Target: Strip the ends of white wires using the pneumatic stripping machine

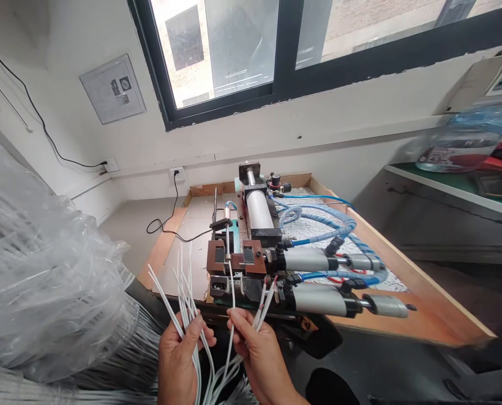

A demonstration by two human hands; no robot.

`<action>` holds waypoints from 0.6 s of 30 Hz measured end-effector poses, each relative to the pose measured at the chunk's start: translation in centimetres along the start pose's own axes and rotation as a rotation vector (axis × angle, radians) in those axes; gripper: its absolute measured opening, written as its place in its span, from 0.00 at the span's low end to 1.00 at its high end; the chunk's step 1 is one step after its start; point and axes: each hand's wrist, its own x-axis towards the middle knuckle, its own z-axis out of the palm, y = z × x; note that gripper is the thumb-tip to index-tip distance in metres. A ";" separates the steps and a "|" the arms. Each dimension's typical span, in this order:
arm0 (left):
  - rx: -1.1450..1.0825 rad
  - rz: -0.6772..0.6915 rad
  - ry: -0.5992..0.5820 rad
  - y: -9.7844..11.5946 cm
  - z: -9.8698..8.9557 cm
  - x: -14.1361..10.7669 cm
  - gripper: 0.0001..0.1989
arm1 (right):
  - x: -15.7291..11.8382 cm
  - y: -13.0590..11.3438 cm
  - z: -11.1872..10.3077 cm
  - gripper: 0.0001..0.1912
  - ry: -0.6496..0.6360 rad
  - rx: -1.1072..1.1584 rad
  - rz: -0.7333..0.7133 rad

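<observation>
My left hand (pixel 182 351) is closed round a loose bunch of white cables (pixel 185 292), their ends fanned upward. Between the thumb and fingers of my right hand (pixel 254 343) is one white cable (pixel 233 289), its upper end at the brown jaws of a pneumatic machine (pixel 238 261). A few more cables (pixel 268 304) also stick up from my right hand, with reddish tips showing. Below both hands the cable lengths hang down together. The machine has silver air cylinders (pixel 318 298) on its right and a larger upright one behind.
A wood-edged tray (pixel 360 228) surrounds the machine, with blue air hoses (pixel 339 225) and white scraps inside. Plastic-wrapped cable bundles (pixel 57 281) are heaped at left. A green-topped shelf (pixel 457 183) with a bottle stands at right. A black power cord (pixel 177 194) runs to the wall socket.
</observation>
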 end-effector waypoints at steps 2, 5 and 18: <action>-0.001 -0.002 0.002 0.0 0.0 0.0 0.07 | 0.2 -0.1 0.0 0.12 -0.028 -0.006 0.004; -0.008 -0.003 -0.021 0.0 0.1 -0.2 0.06 | 0.5 -0.1 0.0 0.12 -0.042 0.004 0.019; -0.046 -0.043 -0.069 0.0 0.7 -0.3 0.07 | 0.0 0.4 0.3 0.14 -0.392 -0.211 0.030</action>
